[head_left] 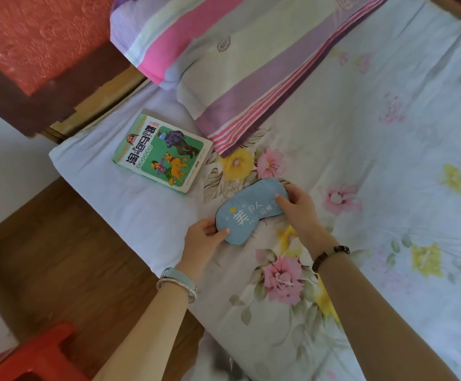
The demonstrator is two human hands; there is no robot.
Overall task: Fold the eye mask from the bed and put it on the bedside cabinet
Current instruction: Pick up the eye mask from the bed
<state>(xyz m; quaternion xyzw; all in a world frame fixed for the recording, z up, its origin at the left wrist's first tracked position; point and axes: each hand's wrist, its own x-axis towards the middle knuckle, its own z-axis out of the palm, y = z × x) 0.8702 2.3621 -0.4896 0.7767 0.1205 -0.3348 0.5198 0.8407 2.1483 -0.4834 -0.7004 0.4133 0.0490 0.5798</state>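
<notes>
1. The eye mask (251, 211), light blue with white lettering and a dark edge, lies unfolded over the flowered sheet of the bed (388, 160), just below the middle of the view.
2. The left hand (203, 237) pinches the mask's end at about 8 o'clock, thumb on top and fingers underneath.
3. The right hand (296, 209) grips the opposite end at about 2 o'clock, thumb pressed on the printed face.
4. A green picture book (163, 152) lies flat on the bed at 10 o'clock from the mask, well apart from it.
5. A striped pillow (237, 59) sits at 12 o'clock, its corner near the book.
6. A red stool (31, 356) stands on the wooden floor at 7 o'clock.
</notes>
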